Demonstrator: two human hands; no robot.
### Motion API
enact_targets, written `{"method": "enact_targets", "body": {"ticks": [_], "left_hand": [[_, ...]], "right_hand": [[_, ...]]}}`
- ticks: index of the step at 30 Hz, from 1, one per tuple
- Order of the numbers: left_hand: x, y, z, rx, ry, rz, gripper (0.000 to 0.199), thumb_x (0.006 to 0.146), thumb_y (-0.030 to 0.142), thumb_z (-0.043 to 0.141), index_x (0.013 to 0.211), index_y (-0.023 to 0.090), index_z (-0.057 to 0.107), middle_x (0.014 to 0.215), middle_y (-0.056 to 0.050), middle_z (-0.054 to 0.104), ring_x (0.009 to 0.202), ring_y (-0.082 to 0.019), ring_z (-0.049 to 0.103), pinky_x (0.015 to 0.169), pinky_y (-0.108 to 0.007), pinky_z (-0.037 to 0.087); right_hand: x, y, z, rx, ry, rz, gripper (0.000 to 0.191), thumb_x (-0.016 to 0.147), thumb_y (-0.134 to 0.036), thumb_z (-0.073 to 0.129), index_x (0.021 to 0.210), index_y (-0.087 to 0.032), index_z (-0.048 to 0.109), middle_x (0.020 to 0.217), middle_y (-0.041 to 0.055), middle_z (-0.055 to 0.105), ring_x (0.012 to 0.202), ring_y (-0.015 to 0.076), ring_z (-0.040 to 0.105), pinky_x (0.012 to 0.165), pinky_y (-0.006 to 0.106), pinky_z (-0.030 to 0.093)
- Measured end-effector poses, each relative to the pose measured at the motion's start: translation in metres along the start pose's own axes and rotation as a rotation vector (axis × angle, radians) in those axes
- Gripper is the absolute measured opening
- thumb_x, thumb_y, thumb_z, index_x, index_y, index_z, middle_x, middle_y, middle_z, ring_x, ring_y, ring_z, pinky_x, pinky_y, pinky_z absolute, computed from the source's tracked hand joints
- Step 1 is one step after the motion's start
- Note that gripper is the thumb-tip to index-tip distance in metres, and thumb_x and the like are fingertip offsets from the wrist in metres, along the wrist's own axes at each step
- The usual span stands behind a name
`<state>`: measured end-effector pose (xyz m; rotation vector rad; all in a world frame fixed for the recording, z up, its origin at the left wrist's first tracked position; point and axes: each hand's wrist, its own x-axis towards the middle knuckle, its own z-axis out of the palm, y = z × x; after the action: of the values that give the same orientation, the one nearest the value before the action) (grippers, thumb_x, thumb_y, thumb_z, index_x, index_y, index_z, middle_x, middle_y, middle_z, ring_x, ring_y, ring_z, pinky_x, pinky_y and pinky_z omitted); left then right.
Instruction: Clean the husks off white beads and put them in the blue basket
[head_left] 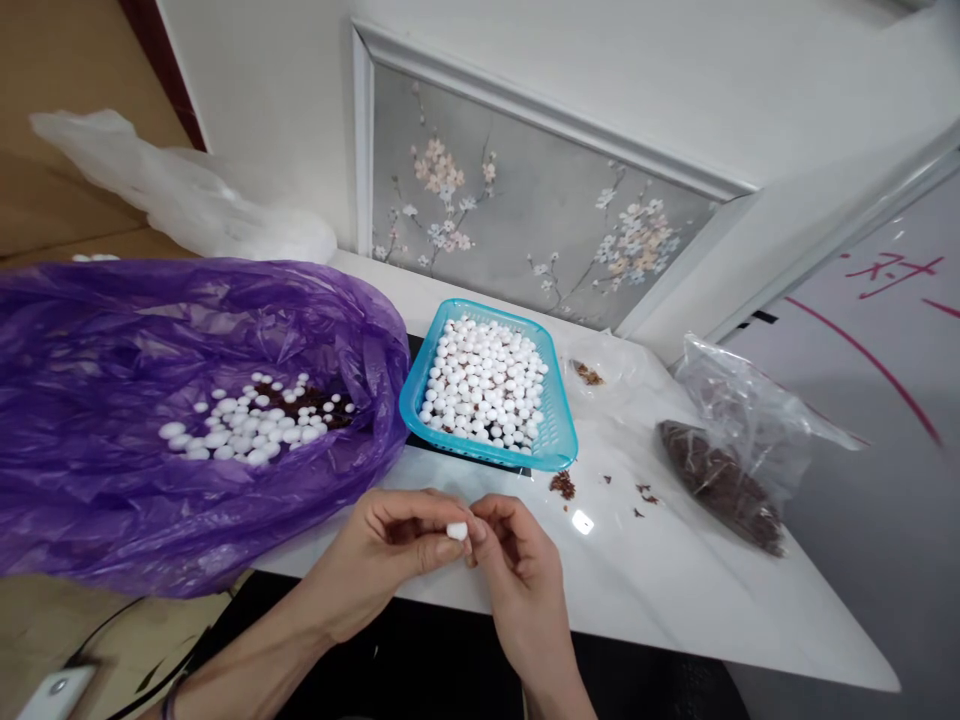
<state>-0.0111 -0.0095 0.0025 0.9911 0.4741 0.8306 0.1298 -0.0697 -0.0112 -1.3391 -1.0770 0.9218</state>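
Between the thumb and forefinger of my left hand (pixel 394 550) is a small white ball (pixel 456 531). The fingers of my right hand (pixel 525 565) are pinched together right beside that ball, and whatever they grip is hidden. Both hands meet over the front of the white table, just below a blue plastic basket (pixel 564 452). Many white balls (pixel 487 380) fill this basket, with bits of brown showing between them. Left of it lies an opened purple plastic bag (pixel 82 440), holding more white balls (pixel 255 430) and some dark brown shreds (pixel 319 405).
A small pile of brown flakes (pixel 562 485) lies right of my hands, with scattered crumbs nearby. Farther right is a clear bag of brown material (pixel 720 480). A thin clear bag (pixel 600 370) holds more flakes. A framed flower picture (pixel 525 190) stands behind the table (pixel 675 600).
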Motion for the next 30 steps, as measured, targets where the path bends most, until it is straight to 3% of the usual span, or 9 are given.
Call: {"method": "enact_targets", "body": {"ticks": [7, 11, 18, 21, 26, 30], "left_hand": [[0.0006, 0.0006, 0.0004, -0.014, 0.036, -0.021, 0.007, 0.072, 0.016, 0.078, 0.076, 0.022, 0.078, 0.072, -0.003, 0.073, 0.066, -0.013, 0.062, 0.067, -0.024, 0.05], [0.0012, 0.0007, 0.0013, -0.004, 0.074, 0.02, 0.008, 0.072, 0.017, 0.078, 0.078, 0.023, 0.078, 0.077, -0.002, 0.073, 0.072, -0.013, 0.062, 0.071, -0.024, 0.05], [0.0022, 0.0016, 0.0016, 0.065, 0.013, 0.008, 0.016, 0.075, 0.014, 0.075, 0.09, 0.021, 0.076, 0.084, -0.002, 0.07, 0.079, -0.014, 0.062, 0.074, -0.023, 0.05], [0.0031, -0.0007, 0.0005, 0.067, 0.011, 0.042, 0.014, 0.074, 0.015, 0.075, 0.086, 0.021, 0.076, 0.081, -0.001, 0.07, 0.076, -0.013, 0.062, 0.073, -0.022, 0.05], [0.004, -0.0059, -0.0015, 0.134, 0.12, 0.052, 0.011, 0.07, 0.017, 0.079, 0.08, 0.023, 0.076, 0.073, 0.001, 0.071, 0.07, -0.011, 0.061, 0.069, -0.02, 0.049], [0.0023, -0.0062, -0.001, 0.076, 0.085, 0.044, 0.007, 0.073, 0.017, 0.077, 0.075, 0.023, 0.075, 0.071, 0.001, 0.072, 0.068, -0.011, 0.063, 0.067, -0.02, 0.05]], "right_hand": [[0.0006, -0.0017, 0.0009, 0.009, -0.03, 0.003, 0.016, 0.091, -0.033, 0.055, 0.084, -0.019, 0.059, 0.068, -0.0018, 0.056, 0.063, 0.0121, 0.05, 0.06, 0.024, 0.043], [0.0009, -0.0032, 0.0008, -0.004, -0.021, -0.004, 0.015, 0.091, -0.031, 0.056, 0.084, -0.019, 0.06, 0.067, -0.0026, 0.054, 0.061, 0.011, 0.049, 0.058, 0.022, 0.042], [0.0003, -0.0025, 0.0, -0.002, -0.016, -0.018, 0.015, 0.09, -0.032, 0.057, 0.084, -0.019, 0.062, 0.067, -0.0025, 0.054, 0.062, 0.0107, 0.049, 0.058, 0.021, 0.042], [0.0006, -0.0017, -0.0001, -0.004, -0.017, -0.016, 0.015, 0.09, -0.032, 0.057, 0.085, -0.019, 0.062, 0.068, -0.0023, 0.055, 0.063, 0.0107, 0.048, 0.058, 0.021, 0.042], [0.0004, -0.0012, -0.0003, -0.025, -0.012, -0.013, 0.014, 0.09, -0.031, 0.057, 0.084, -0.019, 0.062, 0.066, -0.0032, 0.052, 0.06, 0.0102, 0.048, 0.056, 0.02, 0.041], [-0.0002, -0.001, -0.0011, -0.016, -0.022, -0.016, 0.013, 0.09, -0.029, 0.056, 0.083, -0.019, 0.061, 0.067, -0.0023, 0.055, 0.061, 0.0105, 0.05, 0.057, 0.02, 0.043]]}}
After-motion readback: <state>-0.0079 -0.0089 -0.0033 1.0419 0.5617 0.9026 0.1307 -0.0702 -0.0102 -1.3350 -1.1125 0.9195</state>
